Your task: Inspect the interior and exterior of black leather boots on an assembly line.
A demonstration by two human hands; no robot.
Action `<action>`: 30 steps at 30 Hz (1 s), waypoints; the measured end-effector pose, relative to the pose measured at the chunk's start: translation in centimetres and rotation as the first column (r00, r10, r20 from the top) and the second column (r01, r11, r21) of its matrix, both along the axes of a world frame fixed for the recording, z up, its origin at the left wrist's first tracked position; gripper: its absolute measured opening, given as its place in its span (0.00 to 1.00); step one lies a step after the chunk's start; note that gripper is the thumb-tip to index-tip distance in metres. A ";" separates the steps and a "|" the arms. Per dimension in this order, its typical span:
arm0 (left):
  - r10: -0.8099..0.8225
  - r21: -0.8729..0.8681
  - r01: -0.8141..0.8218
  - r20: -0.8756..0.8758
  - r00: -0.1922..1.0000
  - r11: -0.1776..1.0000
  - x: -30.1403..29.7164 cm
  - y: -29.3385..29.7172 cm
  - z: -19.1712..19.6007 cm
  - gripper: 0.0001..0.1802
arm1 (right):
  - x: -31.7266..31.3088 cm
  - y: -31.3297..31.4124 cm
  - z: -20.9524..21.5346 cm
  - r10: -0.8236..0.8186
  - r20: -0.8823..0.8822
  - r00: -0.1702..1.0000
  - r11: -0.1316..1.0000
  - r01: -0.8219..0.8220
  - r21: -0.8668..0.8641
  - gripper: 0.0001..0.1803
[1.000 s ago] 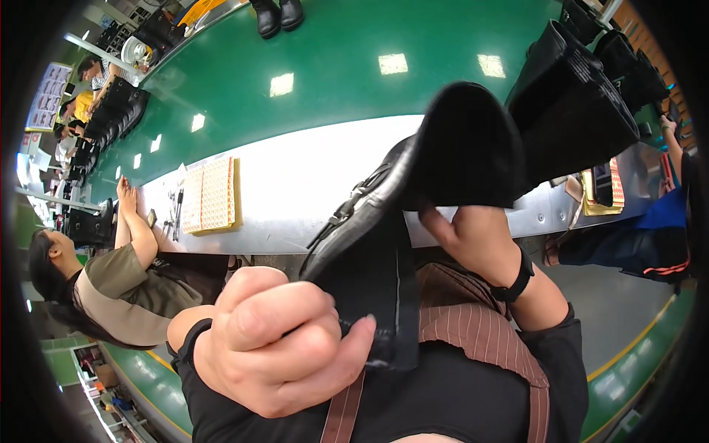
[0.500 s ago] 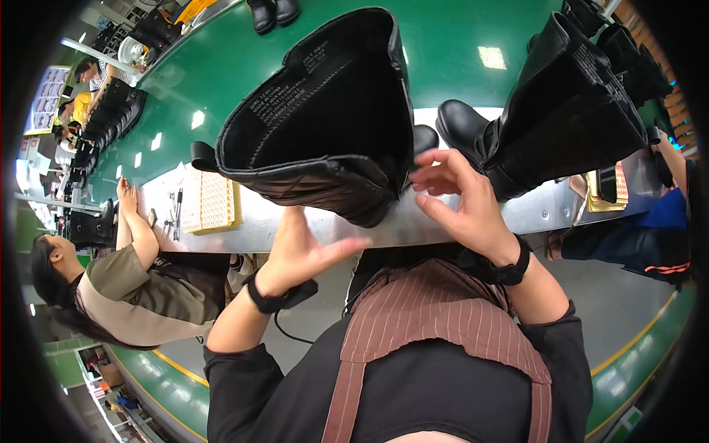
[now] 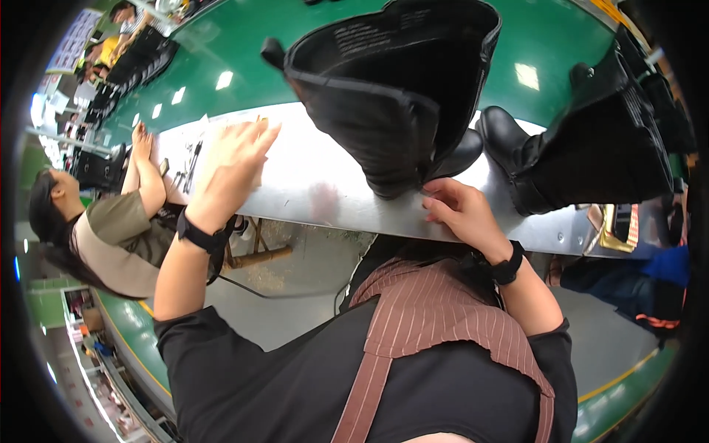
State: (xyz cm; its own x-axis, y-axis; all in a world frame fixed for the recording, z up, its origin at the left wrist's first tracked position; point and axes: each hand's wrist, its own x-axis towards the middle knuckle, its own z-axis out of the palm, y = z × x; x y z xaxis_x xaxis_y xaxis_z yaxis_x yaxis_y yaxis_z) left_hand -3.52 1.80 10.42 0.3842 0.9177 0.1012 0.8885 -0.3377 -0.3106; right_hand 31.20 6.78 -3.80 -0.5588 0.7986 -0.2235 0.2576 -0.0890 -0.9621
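Observation:
A tall black boot stands on the pale metal bench edge, its wide shaft gaping towards me and showing printed lining. My right hand is low beside its foot, with thumb and fingertips drawn close together at the boot's lower edge; whatever may be between them is too small to make out. My left hand is away from the boot, over the bench to the left, smeared by motion. Its fingers point up and to the right, and any hold is unclear. The second black boot, with ankle straps, stands to the right.
Pens lie left of my left hand. A seated person rests their arms on the bench at left. A green table surface stretches beyond the metal strip. A yellow-edged stack lies at right, beside more boots.
My left hand has left the near boot and swung left over where the sheet stack showed. My right hand has lowered and its fingers have drawn together. The view has shifted, moving the boots rightward.

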 end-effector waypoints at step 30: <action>0.324 -0.324 0.046 0.946 0.017 0.945 12.8 1.4 -15.2 0.25 | -1.8 0.8 1.1 -0.031 -0.012 0.999 0.992 0.029 -0.125 0.19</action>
State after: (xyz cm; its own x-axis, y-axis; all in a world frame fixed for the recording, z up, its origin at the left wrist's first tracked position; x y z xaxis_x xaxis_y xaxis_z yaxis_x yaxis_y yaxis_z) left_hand 9.26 3.21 -4.78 -0.0521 0.9964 0.0661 0.3096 -0.0468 0.9497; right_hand 29.36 7.59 -2.70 -0.5390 0.7814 -0.3146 0.2399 -0.2156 -0.9466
